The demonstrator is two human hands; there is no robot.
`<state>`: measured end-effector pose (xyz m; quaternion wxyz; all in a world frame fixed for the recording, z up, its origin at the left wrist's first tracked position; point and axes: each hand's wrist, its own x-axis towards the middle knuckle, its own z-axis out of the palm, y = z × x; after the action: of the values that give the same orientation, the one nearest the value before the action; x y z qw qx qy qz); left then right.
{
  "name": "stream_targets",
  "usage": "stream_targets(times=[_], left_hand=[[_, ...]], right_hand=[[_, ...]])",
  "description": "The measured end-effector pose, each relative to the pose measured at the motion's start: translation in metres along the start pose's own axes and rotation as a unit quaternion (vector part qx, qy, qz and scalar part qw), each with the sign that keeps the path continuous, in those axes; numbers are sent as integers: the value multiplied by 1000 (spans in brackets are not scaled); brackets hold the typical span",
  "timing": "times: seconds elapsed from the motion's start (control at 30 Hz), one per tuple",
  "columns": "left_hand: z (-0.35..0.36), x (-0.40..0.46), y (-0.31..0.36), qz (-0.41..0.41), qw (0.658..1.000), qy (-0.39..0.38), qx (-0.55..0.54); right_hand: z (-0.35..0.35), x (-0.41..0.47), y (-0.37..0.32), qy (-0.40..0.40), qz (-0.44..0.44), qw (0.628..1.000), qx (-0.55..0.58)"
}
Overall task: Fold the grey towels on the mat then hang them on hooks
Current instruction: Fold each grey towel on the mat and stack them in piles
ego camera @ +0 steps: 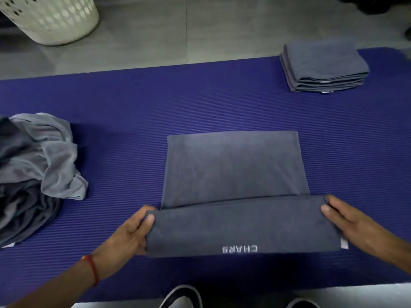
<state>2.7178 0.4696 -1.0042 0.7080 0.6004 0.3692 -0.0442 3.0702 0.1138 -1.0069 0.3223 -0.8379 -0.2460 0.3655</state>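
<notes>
both hands [131,232] pinching towel [235,174]

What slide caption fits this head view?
Both hands fold a dark grey cloth towel on the ribbed blue foam mat.

Head view, down onto mat [222,103]

Towel [235,174] lies flat on the mat [133,112], centred in front of you, its near edge folded over. Your left hand [131,232] grips that fold's left end, right hand [353,221] its right end. Unfolded pile [37,165] on the mat at left. Folded stack [322,65] far right. Basket [51,16] off the mat, far left.
</notes>
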Motion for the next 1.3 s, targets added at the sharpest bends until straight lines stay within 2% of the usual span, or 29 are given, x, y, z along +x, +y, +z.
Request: stream_targets(times=[0.1,0.17,0.3,0.4,0.5,0.57,0.63,0.77,1.0,1.07,1.13,1.2,1.3], left_hand=[[6,-13,-19,-31,999,15,-19],[9,-12,-18,-32,998,46,-1],[2,26,23,99,986,106,77],[-7,82,62,147,968,176,104],[-16,138,73,106,969,189,121],[-22,164,62,50,968,189,155],[-24,175,53,26,960,206,188],[-22,168,50,4,947,257,191],[-6,110,38,-52,935,211,282],[-1,90,28,-75,940,190,273],[4,75,20,-91,954,184,218],[6,67,17,-82,966,189,159],[5,59,23,-63,969,198,131]], right_hand=[[-5,-10,5,-40,28,999,-3],[-5,-6,1,-31,26,999,-14],[-12,32,-30,85,1,996,17],[-24,79,-48,173,-11,984,29],[-27,121,-49,184,34,982,10],[-19,135,-42,164,85,983,-17],[-10,139,-36,166,110,979,-50],[-6,135,-35,171,123,975,-74],[4,104,-30,179,160,970,23],[14,85,-26,188,165,968,20],[24,68,-21,197,165,966,14],[31,55,-17,199,154,968,3],[25,46,-14,203,148,968,22]])
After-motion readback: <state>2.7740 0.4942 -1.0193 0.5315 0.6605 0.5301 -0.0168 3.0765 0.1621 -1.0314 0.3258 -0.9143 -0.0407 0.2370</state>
